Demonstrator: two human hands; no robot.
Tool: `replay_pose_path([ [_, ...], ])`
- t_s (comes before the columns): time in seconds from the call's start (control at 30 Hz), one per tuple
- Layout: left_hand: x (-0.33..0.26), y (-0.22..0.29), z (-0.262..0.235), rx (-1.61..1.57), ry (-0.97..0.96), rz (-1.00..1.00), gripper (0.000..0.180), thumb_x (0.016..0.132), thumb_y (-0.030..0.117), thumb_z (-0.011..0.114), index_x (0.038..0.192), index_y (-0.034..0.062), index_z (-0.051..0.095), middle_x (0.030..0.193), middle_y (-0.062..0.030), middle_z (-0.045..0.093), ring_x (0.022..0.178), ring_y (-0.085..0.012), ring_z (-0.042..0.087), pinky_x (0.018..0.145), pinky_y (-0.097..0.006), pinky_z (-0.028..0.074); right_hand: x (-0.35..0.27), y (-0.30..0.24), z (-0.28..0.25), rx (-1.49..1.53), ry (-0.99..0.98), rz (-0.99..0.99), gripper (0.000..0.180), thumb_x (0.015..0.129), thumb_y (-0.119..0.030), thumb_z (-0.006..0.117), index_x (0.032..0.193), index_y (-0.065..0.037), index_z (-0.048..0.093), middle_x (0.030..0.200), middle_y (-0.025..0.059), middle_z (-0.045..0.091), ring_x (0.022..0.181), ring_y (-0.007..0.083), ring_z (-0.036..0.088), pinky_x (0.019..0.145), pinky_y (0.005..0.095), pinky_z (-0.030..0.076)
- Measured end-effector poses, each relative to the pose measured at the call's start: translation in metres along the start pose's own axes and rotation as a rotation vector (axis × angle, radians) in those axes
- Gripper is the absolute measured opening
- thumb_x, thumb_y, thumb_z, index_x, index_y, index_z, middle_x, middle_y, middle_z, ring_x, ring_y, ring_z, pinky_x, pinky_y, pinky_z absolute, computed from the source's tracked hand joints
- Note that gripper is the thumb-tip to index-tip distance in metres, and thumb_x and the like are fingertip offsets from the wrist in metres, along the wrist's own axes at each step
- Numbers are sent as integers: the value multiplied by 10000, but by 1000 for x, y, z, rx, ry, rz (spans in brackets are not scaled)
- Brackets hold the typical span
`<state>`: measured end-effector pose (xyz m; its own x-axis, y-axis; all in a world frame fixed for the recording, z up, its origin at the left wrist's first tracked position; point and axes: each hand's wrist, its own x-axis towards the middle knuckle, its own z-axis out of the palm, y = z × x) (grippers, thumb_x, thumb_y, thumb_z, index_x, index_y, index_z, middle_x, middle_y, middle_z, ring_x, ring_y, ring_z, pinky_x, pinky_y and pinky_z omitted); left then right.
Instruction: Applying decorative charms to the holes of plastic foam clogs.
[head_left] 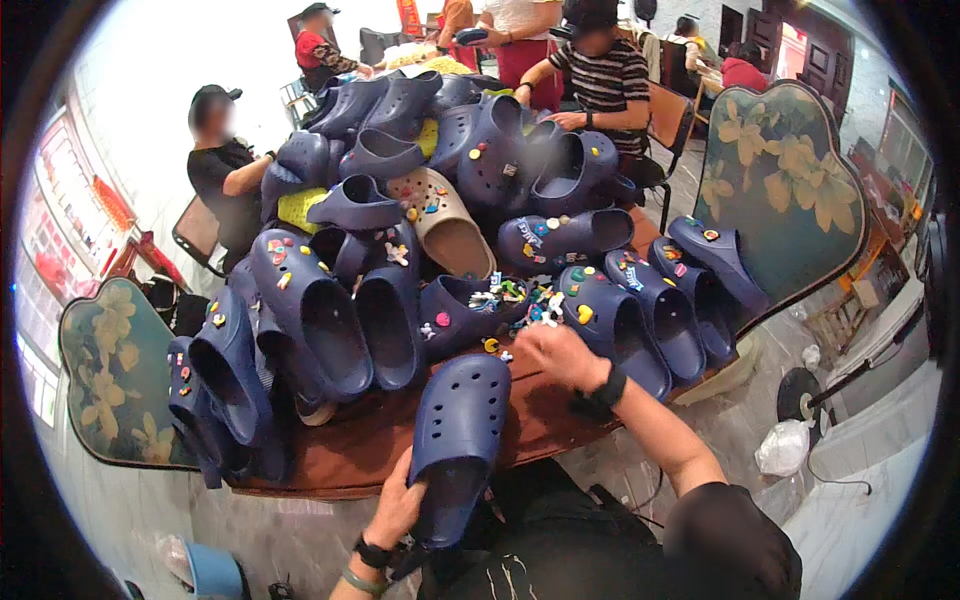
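A navy foam clog [462, 405] with a row of open holes and no charms on it is tilted up before me. My left hand [398, 505] grips it by the side near the heel, fingers wrapped round the edge. Over the brown tabletop, my right hand [562, 357] is closed with its fingertips pressed together. What it holds, if anything, is too small to make out. Beside those fingertips lie a yellow charm [490, 345] and other small shoe charms. A pile of loose charms [542, 308] sits just behind my right hand.
Many navy clogs [320, 320], most dotted with charms, are heaped over the brown table [350, 455]. One beige clog [445, 225] lies among them. Co-workers sit or stand beyond the heap. Floral panels [785, 190] rise at both table ends. A blue bucket [214, 570] stands lower left.
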<state>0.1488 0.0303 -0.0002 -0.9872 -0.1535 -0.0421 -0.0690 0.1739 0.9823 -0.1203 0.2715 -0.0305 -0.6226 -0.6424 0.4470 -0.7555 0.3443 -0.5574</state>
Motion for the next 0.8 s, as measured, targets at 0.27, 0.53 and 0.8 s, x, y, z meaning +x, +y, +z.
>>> replay_pose_path([
  [0.27,55,-27,-27,404,-230,85,496,863,36,526,1357,13,483,1270,-206,581,1193,-356,546,1021,-398,414,97,46,21,-227,-184,-120,378,789,-107,688,1165,-90,656,1069,135,632,998,338,599,887,421,488],
  [0.53,53,33,21,979,110,327,852,806,400,743,1435,-13,342,1337,-270,435,1245,-426,425,1046,-494,340,90,84,18,101,155,65,108,789,-87,713,882,-33,721,896,121,670,837,297,658,757,375,517],
  [0.8,62,-3,66,845,-17,604,706,663,171,834,1280,132,492,1319,-179,423,1279,-390,376,1083,-544,253,56,35,-8,551,138,361,224,922,-214,651,933,6,694,782,-22,669,717,39,573,660,228,469],
])
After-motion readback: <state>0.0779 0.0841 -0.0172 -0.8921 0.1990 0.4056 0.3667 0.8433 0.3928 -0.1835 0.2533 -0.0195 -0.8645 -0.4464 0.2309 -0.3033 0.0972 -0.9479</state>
